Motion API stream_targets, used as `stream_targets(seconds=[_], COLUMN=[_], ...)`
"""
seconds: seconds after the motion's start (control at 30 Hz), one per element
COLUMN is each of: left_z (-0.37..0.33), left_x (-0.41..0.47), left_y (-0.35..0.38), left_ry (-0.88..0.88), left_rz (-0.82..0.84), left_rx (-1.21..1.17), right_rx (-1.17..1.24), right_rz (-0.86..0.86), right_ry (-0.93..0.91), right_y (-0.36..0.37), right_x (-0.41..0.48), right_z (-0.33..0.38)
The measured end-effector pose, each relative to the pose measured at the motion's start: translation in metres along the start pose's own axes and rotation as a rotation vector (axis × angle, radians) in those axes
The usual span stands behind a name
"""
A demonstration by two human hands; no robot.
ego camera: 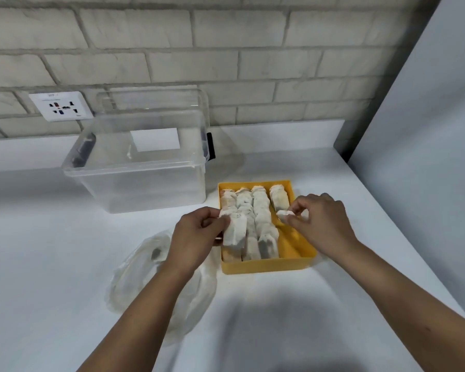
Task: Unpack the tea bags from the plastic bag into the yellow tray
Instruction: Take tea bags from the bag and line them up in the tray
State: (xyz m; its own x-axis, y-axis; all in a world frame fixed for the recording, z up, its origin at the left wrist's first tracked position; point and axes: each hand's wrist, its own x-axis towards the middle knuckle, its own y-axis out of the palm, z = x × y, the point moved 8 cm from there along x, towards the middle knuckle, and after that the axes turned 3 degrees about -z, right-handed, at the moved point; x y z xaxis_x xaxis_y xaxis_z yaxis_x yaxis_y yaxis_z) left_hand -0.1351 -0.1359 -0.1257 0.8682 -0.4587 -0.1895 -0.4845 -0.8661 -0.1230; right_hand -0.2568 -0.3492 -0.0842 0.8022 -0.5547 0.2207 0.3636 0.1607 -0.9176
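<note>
- Low left of centre, a crumpled plastic bag [156,269] lies on the white worktop [266,318].
- Left hand [196,234] pinches a tea bag [235,233] over the yellow tray [269,265].
- Right hand [320,218] pinches another tea bag [283,214] above the tray's right side.
- Rows of tea bags [261,218] fill the tray.
- Upper left, a clear box [142,167].

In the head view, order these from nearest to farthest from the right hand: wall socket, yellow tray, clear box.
1. yellow tray, beneath the right hand.
2. clear box, left, behind the tray.
3. wall socket, far left, on the wall.
</note>
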Motion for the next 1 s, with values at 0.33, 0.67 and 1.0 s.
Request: stream_targets(seconds=[0.33, 0.67, 1.0], left_z=[0.004, 0.019, 0.022], left_x=[0.022, 0.028, 0.03], left_y=[0.041, 0.04, 0.041], left_ry=[0.034, -0.025, -0.122], left_rz=[0.067, 0.074, 0.062], left_rx=[0.054, 0.025, -0.13], right_rx=[-0.21, -0.266, 0.309], right_rz=[0.117, -0.039, -0.087], right_ry=[0.03, 0.017, -0.022], right_y=[0.043, 0.048, 0.021], right_x=[0.032, 0.058, 0.03], right_z=[-0.03, -0.028, 0.007])
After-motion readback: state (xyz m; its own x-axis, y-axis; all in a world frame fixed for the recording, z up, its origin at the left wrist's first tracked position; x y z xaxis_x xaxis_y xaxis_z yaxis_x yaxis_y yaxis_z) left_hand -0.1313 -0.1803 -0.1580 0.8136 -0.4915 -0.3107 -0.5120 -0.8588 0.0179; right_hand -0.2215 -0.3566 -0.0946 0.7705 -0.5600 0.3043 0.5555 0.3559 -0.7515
